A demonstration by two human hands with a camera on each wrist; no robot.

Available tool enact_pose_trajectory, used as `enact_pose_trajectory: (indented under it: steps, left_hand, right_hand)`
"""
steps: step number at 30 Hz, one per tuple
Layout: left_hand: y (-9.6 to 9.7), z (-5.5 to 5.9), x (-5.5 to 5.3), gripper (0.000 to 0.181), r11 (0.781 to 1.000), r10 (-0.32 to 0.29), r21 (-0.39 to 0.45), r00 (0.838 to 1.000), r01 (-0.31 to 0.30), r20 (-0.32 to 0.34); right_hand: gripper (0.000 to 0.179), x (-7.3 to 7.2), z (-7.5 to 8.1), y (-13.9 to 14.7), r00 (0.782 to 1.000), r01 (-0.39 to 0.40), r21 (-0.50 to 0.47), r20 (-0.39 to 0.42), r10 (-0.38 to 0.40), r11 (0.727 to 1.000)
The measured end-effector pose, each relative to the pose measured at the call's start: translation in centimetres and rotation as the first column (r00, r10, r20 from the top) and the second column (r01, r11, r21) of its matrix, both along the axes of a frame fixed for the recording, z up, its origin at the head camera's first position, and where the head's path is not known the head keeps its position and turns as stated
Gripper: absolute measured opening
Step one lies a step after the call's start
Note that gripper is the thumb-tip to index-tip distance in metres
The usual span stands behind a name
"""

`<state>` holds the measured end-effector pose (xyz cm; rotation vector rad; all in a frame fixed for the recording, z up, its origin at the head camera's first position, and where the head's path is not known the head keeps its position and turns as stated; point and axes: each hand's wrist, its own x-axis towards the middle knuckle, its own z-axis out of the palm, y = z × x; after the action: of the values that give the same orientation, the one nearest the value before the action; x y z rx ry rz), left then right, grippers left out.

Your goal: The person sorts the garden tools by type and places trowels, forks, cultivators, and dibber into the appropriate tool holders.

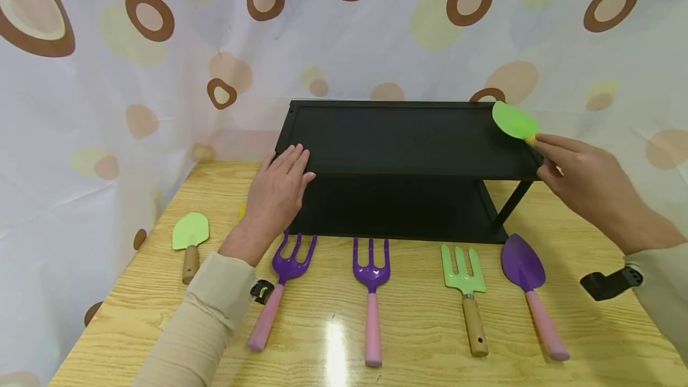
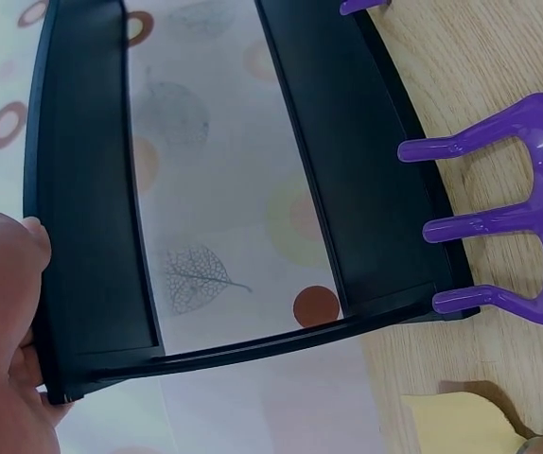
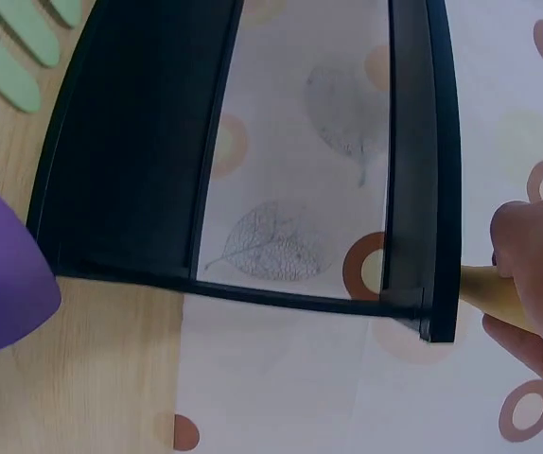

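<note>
Now our right hand pinches the green shovel at the right end of the black shelf's top. Our left hand rests flat on its left end. The shovel could slide off that edge.

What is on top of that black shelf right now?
On the black shelf's top, the left hand rests at the left front corner. At the right end lies a green trowel, its handle hidden in the right hand. Otherwise it looks bare.

Three forks, three trowels, one black shelf.
</note>
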<state>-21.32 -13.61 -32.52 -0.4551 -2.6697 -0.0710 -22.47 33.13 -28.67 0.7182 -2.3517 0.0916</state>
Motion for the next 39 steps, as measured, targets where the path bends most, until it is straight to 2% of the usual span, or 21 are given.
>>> enact_pose_trajectory:
  steps: [5,22,32,39]
  left_hand:
    - [0.1,0.0,0.0,0.051,1.000,-0.007,0.001,1.000,0.007,0.005]
    - [0.4,0.1,0.0,0.053,0.999,-0.009,0.033,0.999,0.008,0.034]
    - [0.4,0.1,-0.1,0.053,0.999,-0.006,0.035,0.999,0.005,0.035]
    - [0.2,0.0,-0.1,0.053,0.999,-0.009,0.041,1.000,0.008,0.029]
  right_hand:
    - [0.040,-0.1,0.2,-0.9,0.999,-0.001,-0.035,0.048,0.002,0.999]
    - [0.033,-1.1,0.2,-2.6,0.990,0.021,-0.039,0.139,-0.015,0.999]
    - [0.034,-1.8,-0.3,-3.3,0.977,0.088,-0.074,0.200,-0.072,0.993]
    - [0.032,-1.5,-0.2,-3.7,0.970,0.094,-0.112,0.233,-0.066,0.989]
